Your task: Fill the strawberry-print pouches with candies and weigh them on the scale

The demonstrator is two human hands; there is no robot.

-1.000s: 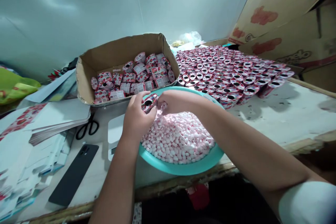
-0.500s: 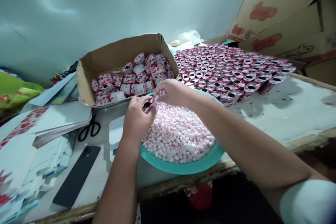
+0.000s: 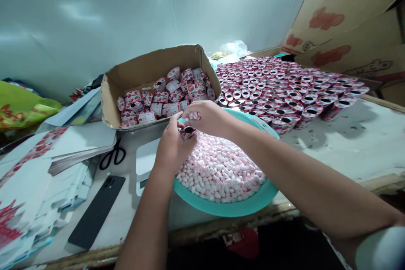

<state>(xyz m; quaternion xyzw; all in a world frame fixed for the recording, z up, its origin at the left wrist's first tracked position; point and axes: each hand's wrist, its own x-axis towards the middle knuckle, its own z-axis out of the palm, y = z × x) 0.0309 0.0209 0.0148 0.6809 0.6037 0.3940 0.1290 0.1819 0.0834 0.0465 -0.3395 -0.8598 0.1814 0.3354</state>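
Observation:
My left hand is closed around a small red-and-pink printed packet with a dark opening at its top. Close above that opening, my right hand is curled around several pale pink candies; its fingertips are at the packet's edge. Both hands are over the far left rim of a turquoise basin. Loose pink-and-white candies fill the basin. My fingers partly hide the packet.
Behind the basin, a cardboard box holds several printed packets. Many open packets stand at right. A white scale, black scissors, a phone and stacked white cartons lie at left.
The view has shifted slightly, so everything sits a little lower and to the right. My right hand has come closer over the packet's opening, with candies still in its fingers.

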